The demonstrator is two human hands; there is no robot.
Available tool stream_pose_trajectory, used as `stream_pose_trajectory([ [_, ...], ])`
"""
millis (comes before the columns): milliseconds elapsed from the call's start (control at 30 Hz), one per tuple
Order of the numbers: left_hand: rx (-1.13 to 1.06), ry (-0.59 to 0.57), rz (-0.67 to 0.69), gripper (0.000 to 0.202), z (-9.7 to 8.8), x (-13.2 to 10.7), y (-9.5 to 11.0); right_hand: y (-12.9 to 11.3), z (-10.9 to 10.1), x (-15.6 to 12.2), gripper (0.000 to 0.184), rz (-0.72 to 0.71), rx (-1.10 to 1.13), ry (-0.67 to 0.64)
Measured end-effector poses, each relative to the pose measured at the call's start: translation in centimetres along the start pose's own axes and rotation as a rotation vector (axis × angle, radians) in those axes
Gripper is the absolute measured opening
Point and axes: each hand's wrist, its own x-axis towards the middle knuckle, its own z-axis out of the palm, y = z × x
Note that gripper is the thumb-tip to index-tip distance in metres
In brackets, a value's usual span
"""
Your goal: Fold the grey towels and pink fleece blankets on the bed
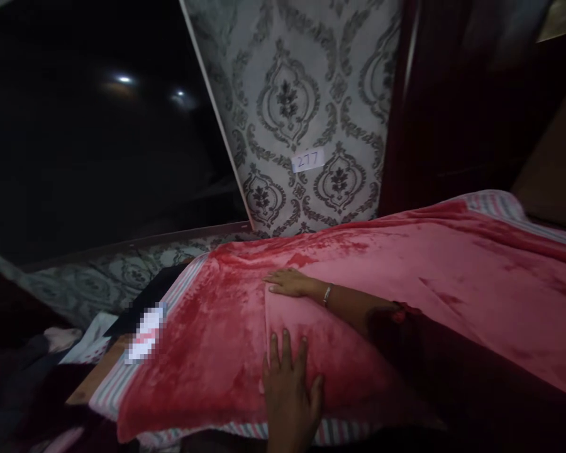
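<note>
A red plush blanket [207,340] lies spread over a raised surface, with striped pink, grey and white fabric [110,387] showing along its edges. Near the front edge, my left hand [290,384] rests flat on the blanket, palm down with fingers spread and pointing away from me. My right hand [290,282] reaches in from the right and lies flat farther back, fingers pointing left. A thin bracelet circles the right wrist. Between the two hands runs a straight crease or fold line in the plush. Neither hand grips anything.
A large dark screen [99,138] stands at the back left. Behind the blanket is a patterned wall [287,94] with a paper label [308,160] reading 277. Dark wooden furniture [453,113] rises on the right. Piled cloth [82,343] lies at the lower left.
</note>
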Motion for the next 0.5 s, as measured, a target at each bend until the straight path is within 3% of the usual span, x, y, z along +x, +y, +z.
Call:
stream_pose_trajectory([
  [133,0.044,-0.064,0.028,0.057,-0.8,0.6,-0.5,-0.3,-1.8,-3.6,0.064,-0.035,0.010,0.122],
  [267,0.121,-0.095,0.003,0.055,-2.4,1.9,0.9,1.7,-3.0,-11.5,0.062,-0.064,0.018,0.134],
  [400,-0.042,-0.209,0.225,0.062,-3.1,4.2,7.1,5.5,-3.4,-20.0,0.062,-0.016,-0.010,0.115],
  [500,-0.207,-0.343,0.451,0.066,-2.2,5.9,12.6,7.8,-3.4,-23.6,0.060,0.005,-0.047,0.133],
])
